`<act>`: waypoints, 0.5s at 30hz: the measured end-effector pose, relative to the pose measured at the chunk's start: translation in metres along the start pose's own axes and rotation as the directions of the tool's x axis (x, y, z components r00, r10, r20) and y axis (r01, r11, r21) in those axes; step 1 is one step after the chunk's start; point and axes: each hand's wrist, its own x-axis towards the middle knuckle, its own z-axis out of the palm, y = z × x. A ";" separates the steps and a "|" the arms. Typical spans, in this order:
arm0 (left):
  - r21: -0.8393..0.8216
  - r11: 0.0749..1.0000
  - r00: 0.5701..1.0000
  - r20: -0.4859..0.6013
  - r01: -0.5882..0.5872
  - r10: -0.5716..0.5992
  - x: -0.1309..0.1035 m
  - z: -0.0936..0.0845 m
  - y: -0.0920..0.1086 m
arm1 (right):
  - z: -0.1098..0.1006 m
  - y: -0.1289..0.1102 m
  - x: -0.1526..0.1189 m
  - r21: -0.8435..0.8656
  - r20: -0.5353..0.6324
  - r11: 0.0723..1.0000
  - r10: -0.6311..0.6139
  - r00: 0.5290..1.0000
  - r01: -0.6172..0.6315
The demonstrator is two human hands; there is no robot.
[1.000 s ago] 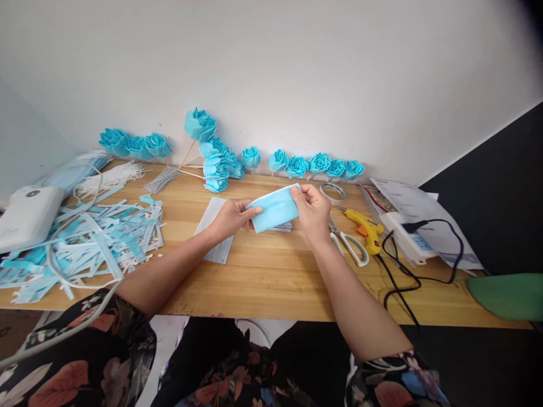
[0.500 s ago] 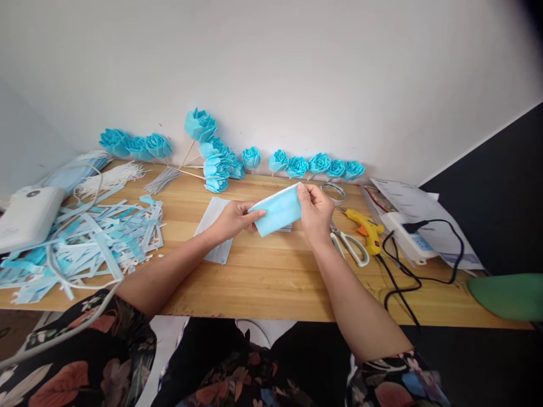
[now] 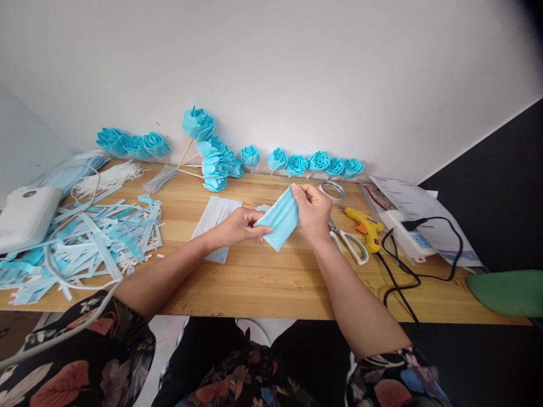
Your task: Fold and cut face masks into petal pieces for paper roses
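A light blue piece of mask fabric (image 3: 280,219) hangs tilted in the air between both hands, above the middle of the wooden table (image 3: 263,288). Its lower left corner is pinched between the thumb and fingers of my left hand (image 3: 241,228). At the upper right corner, my right hand (image 3: 313,209) grips it with thumb and fingers. A flat pale blue mask piece (image 3: 218,217) lies on the table, partly covered by my left hand. Part of another pale piece shows behind the held fabric.
Blue fabric flowers (image 3: 214,164) line the wall. Cut strips (image 3: 102,237) are heaped left, beside a white device (image 3: 29,215). To the right are tape (image 3: 332,191), scissors (image 3: 354,247), a yellow glue gun (image 3: 368,229), a power strip (image 3: 409,234) and black cables (image 3: 399,291).
The held fabric has turned to a steeper slant, its lower edge now further down and right. My left hand has shifted slightly right and down, uncovering more of the flat piece.
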 end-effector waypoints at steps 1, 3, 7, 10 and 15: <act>0.003 1.000 1.000 0.003 -0.007 0.007 0.000 0.000 0.001 | 0.000 0.002 0.001 0.019 0.012 1.000 0.012 1.000 -0.013; 0.004 1.000 1.000 -0.001 -0.019 0.019 0.000 -0.002 0.002 | 0.001 0.005 0.002 0.062 0.021 0.997 0.041 0.999 -0.042; 0.037 0.997 0.985 -0.154 -0.067 0.072 0.001 -0.006 -0.001 | 0.000 0.008 0.005 0.118 -0.032 0.991 0.063 0.997 -0.059; 0.062 0.998 0.939 -0.343 -0.015 0.035 0.003 -0.007 -0.005 | -0.002 0.005 0.005 0.077 -0.058 0.997 0.012 0.998 -0.008; -0.250 0.965 0.877 -0.443 0.081 -0.188 0.006 -0.006 -0.012 | 0.000 -0.001 -0.001 -0.023 -0.071 0.997 -0.077 0.995 0.075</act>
